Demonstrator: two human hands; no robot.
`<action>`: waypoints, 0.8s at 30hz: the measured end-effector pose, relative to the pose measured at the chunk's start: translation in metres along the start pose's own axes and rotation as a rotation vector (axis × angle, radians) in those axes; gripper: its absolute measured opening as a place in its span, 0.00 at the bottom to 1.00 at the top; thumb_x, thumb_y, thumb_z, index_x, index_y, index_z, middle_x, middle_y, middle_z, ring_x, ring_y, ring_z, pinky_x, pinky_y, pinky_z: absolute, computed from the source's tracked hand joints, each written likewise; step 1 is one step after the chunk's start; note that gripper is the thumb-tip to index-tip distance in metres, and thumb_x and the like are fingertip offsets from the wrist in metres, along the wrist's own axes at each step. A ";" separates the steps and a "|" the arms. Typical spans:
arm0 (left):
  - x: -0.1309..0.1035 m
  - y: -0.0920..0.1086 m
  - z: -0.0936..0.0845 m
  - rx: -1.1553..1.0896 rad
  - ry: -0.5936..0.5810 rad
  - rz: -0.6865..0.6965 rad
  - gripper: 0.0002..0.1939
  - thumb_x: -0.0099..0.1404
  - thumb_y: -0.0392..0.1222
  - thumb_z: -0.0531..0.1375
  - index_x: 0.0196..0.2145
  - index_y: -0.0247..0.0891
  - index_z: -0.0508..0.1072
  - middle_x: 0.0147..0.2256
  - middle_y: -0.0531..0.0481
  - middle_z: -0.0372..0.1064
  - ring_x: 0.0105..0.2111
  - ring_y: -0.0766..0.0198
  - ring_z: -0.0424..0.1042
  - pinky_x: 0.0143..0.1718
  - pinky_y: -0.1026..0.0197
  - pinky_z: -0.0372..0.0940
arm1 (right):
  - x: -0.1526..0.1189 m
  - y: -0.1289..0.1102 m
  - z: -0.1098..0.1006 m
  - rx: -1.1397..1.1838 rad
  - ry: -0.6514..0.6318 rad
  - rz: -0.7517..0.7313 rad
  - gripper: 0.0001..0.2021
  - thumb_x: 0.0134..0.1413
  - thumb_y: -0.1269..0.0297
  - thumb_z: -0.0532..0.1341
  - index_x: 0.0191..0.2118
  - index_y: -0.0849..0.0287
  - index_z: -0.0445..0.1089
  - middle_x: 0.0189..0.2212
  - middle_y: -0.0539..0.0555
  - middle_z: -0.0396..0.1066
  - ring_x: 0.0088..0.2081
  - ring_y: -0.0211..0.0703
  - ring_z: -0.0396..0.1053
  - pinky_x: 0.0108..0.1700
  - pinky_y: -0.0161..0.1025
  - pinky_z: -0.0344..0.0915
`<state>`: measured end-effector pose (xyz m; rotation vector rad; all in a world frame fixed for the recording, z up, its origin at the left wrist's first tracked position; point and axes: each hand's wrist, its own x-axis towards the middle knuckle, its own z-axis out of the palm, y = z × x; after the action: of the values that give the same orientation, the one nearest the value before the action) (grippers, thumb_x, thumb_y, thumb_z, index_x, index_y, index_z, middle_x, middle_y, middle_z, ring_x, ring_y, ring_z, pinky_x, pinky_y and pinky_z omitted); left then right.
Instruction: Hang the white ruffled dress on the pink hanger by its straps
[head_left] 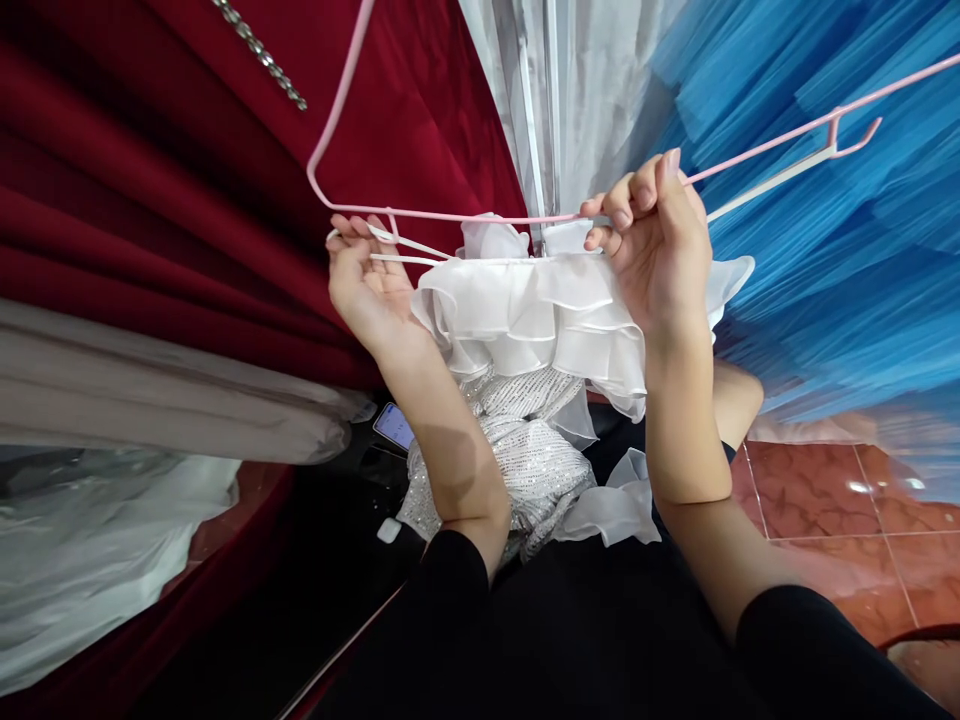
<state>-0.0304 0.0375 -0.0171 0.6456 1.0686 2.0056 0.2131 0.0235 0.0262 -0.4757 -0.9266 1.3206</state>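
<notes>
A pink clothes hanger (465, 216) stretches across the view, its bar running in front of me. My right hand (664, 240) is closed around that bar, with its thumb pointing up. Thin white straps (409, 259) run from a dress to the small hook near the hanger's left end. My left hand (375, 275) has its fingers curled on these straps, by that hook. Another strap (772, 182) is looped on the hanger's right hook. Below the bar hangs the dress, with a white ruffled top (517, 300) and a silver sequined skirt (532, 460) bunched in my lap.
Dark red fabric (225, 170) with a beaded trim (262, 55) hangs on the left. Blue tulle (840, 250) fills the right, above a red tiled floor (825, 490). A lit phone (394, 426) and a small white object (388, 530) lie on a black surface at left.
</notes>
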 end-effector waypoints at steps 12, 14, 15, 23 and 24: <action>-0.012 -0.001 0.011 -0.174 0.147 0.147 0.07 0.59 0.30 0.55 0.33 0.40 0.61 0.43 0.51 0.70 0.54 0.66 0.69 0.60 0.61 0.60 | 0.006 0.002 -0.002 -0.092 -0.029 -0.027 0.27 0.51 0.33 0.57 0.27 0.54 0.55 0.22 0.46 0.50 0.34 0.40 0.70 0.27 0.35 0.71; -0.014 -0.004 0.006 -0.206 0.109 0.002 0.06 0.58 0.32 0.55 0.30 0.42 0.65 0.43 0.52 0.73 0.55 0.64 0.68 0.61 0.59 0.60 | 0.006 0.003 -0.003 -0.072 -0.056 -0.011 0.26 0.51 0.33 0.57 0.27 0.54 0.55 0.22 0.46 0.51 0.34 0.40 0.70 0.27 0.35 0.71; -0.019 -0.005 0.006 -0.211 0.051 -0.058 0.06 0.57 0.32 0.55 0.29 0.42 0.66 0.43 0.54 0.74 0.55 0.63 0.68 0.61 0.58 0.60 | 0.006 0.005 -0.003 -0.064 -0.060 0.004 0.26 0.50 0.33 0.58 0.28 0.54 0.56 0.23 0.47 0.51 0.35 0.41 0.70 0.28 0.36 0.72; -0.075 0.018 0.052 -0.144 -0.484 -0.124 0.10 0.66 0.38 0.52 0.37 0.42 0.73 0.44 0.52 0.77 0.53 0.58 0.71 0.63 0.52 0.57 | 0.000 0.011 0.002 -0.050 -0.049 0.095 0.26 0.45 0.33 0.61 0.29 0.52 0.57 0.27 0.49 0.58 0.43 0.45 0.70 0.38 0.41 0.73; -0.079 0.022 0.056 -0.159 -0.506 -0.094 0.12 0.68 0.39 0.50 0.39 0.43 0.72 0.45 0.52 0.76 0.54 0.58 0.71 0.63 0.51 0.57 | -0.001 0.009 0.004 -0.020 -0.056 0.093 0.25 0.47 0.35 0.62 0.29 0.52 0.56 0.27 0.49 0.58 0.44 0.44 0.70 0.38 0.39 0.72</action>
<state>0.0468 -0.0082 0.0245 0.9332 0.6180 1.6949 0.2042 0.0237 0.0212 -0.5049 -0.9745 1.4155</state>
